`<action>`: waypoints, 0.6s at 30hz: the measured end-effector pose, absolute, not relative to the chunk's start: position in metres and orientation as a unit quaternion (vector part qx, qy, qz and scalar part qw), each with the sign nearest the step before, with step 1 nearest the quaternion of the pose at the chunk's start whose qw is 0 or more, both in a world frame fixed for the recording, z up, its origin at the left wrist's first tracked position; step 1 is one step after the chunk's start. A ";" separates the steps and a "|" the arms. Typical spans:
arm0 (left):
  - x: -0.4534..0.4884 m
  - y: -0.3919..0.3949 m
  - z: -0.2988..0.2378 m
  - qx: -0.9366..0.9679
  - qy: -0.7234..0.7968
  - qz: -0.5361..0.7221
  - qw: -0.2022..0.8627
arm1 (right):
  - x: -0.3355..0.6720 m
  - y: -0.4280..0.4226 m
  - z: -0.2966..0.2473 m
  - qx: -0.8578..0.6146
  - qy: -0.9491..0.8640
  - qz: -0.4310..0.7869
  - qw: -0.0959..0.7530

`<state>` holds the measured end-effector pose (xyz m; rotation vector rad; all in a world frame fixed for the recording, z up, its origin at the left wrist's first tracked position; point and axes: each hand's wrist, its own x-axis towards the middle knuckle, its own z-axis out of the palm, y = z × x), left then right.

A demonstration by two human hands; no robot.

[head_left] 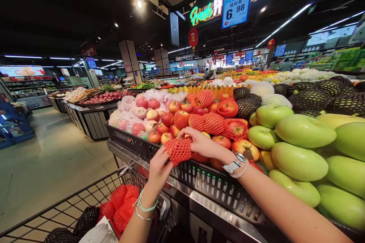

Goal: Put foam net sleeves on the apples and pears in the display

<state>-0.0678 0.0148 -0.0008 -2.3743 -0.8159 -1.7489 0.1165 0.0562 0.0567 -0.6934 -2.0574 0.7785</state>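
Bright, even shop light pours from small spotlights (139,3) and long strip lights (285,22) under a dark ceiling (71,7). A neon sign (205,12) glows. Green mangoes (305,131) show soft glare. The red foam net (178,151) is sharp; far aisles (182,70) blur, and edges bend outward.

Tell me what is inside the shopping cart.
Inside the shopping cart lie red foam nets, black foam nets and a pale packet. The left arm covers part of the cart; whatever the nets wrap is hidden. The left hand and right hand hold another red net above.
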 end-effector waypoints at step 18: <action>-0.072 0.029 -0.017 -0.747 -0.309 -0.589 0.009 | 0.109 0.048 0.047 -0.251 -0.815 0.419 0.311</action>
